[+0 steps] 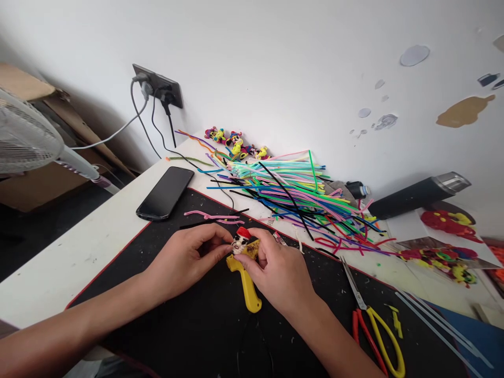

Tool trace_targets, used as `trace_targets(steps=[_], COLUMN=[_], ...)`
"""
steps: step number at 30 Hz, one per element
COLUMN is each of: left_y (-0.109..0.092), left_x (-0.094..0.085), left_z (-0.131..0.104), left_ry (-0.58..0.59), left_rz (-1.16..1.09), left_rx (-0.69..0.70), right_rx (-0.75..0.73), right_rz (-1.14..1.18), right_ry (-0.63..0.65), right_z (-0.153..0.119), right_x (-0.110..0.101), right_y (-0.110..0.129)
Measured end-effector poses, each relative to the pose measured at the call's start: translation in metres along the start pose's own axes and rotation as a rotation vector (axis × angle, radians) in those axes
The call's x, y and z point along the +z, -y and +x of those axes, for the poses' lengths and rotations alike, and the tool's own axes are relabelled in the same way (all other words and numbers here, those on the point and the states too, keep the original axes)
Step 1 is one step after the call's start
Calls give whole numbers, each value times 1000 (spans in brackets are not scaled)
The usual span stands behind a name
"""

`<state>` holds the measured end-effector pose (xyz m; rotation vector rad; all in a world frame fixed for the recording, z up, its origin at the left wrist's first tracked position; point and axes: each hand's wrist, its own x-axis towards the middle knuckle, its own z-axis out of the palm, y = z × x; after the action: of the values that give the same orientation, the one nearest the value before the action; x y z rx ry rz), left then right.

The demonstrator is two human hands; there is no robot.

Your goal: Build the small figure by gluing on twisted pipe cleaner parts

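A small white doll head (238, 244) with a red top and black face marks sits between my two hands, seemingly made of pipe cleaner. My left hand (192, 257) pinches its left side with thumb and forefinger. From the right, my right hand (279, 268) grips it, thumb below and fingers at the red top. Under the head, a yellow glue gun (249, 291) lies on the black mat (189, 336), its body partly covered by my right hand. Pink pipe cleaners (214, 216) lie just beyond my left hand.
Behind the mat spreads a heap of coloured pipe cleaners (283, 184), with finished figures (236, 144) at the wall. A phone (166, 193) lies left. Scissors (366, 310) and clear glue sticks (441, 323) lie right. A dark flask (421, 194) leans behind.
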<state>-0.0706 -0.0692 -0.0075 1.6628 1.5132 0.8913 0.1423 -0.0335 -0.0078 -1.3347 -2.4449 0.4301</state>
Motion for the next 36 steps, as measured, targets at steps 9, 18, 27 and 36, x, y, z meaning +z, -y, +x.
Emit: trace_targets(steps=[9,18,27,36], left_y=[2,3,16,17], left_x=[1,1,-5,-9], left_z=[0,-1,-1,13], left_ry=[-3,-3,68,136], left_rz=[10,-2,108,226], left_rx=[15,-15,148,346], right_rx=[12,2,-36,-59], right_rz=[10,3,-10,44], right_ry=[14,-4,0,7], right_z=[-1,-2,-1,-3], right_x=[1,1,1,3], right_y=[-1,-2,-5,-7])
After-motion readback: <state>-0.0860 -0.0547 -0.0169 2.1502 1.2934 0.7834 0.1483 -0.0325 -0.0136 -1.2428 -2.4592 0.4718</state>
